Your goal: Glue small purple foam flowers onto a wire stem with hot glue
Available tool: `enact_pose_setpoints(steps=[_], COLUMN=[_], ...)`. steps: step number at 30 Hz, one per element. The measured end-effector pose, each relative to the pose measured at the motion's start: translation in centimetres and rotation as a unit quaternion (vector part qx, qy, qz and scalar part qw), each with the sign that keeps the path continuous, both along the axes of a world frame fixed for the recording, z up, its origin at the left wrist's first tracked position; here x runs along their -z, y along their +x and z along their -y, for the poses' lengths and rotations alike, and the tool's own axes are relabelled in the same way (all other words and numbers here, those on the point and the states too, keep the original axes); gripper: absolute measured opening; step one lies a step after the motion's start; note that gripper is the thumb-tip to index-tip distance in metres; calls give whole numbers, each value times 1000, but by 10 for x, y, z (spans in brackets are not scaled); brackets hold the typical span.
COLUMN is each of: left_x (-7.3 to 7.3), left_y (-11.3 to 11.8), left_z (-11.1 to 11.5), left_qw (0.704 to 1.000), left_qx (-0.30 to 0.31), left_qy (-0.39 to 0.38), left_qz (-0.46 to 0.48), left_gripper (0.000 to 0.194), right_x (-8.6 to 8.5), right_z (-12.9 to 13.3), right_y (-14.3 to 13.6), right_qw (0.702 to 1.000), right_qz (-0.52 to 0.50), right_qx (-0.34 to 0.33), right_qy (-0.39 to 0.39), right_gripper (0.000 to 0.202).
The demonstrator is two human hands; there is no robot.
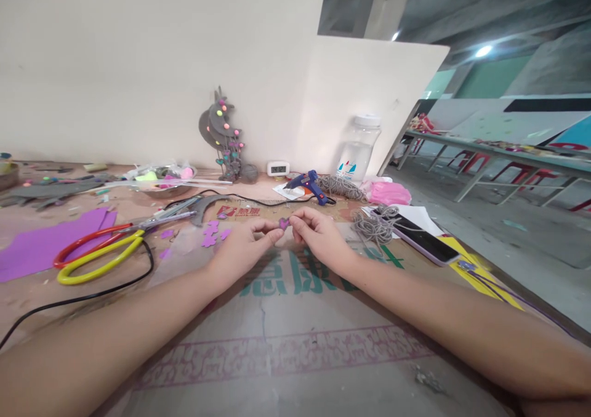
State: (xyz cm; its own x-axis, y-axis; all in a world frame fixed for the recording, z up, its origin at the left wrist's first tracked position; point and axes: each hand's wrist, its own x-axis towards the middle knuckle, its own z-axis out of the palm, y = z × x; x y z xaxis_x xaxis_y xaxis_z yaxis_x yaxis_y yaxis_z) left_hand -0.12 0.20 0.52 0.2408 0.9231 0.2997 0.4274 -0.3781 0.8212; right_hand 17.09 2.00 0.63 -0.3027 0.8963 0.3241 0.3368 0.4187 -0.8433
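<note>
A small purple heart with a grey edge (284, 223) is held between my two hands above the cardboard (295, 318). My left hand (249, 244) pinches its left side between thumb and fingertips. On the other side, my right hand (316, 233) has its thumb and fingers closed at the heart's right edge. Small purple foam cutouts (211, 233) lie just left of my left hand. Behind my hands is a blue glue gun (310, 186), and a tangle of grey cord (375, 225) lies to the right of my right hand.
Red-and-yellow-handled scissors (101, 254) and a purple sheet (50, 241) lie at the left, with a black cable around them. A decorated grey moon (221, 127), a white timer (278, 169) and a bottle (360, 149) stand at the back. A phone (427, 241) lies right.
</note>
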Motion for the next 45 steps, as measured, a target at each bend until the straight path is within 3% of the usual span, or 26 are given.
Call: enact_pose_setpoints(steps=[14,19,24,31,45], left_x=[-1,0,2,3,5], left_y=[1,0,1,2,-2], left_z=[0,0,-1,-4,-6], left_qw=[1000,1000,1000,994,998], left_qx=[8,-2,3,-9,-16], left_qy=[-14,-19,-16,-34,-30], left_qz=[8,18,16,104,59], left_gripper=[21,23,21,22,26], right_x=[4,3,6,6,7], right_z=[-2,-2,-3,-3,-2], right_y=[0,2,1,2,0], right_qw=[999,999,999,1000,998], right_qz=[-3,20,0,13,52], right_qx=[-37,-39,-39,-22,-33], right_qy=[-21,6,-19,-3,4], right_gripper=[20,32,20,20,20])
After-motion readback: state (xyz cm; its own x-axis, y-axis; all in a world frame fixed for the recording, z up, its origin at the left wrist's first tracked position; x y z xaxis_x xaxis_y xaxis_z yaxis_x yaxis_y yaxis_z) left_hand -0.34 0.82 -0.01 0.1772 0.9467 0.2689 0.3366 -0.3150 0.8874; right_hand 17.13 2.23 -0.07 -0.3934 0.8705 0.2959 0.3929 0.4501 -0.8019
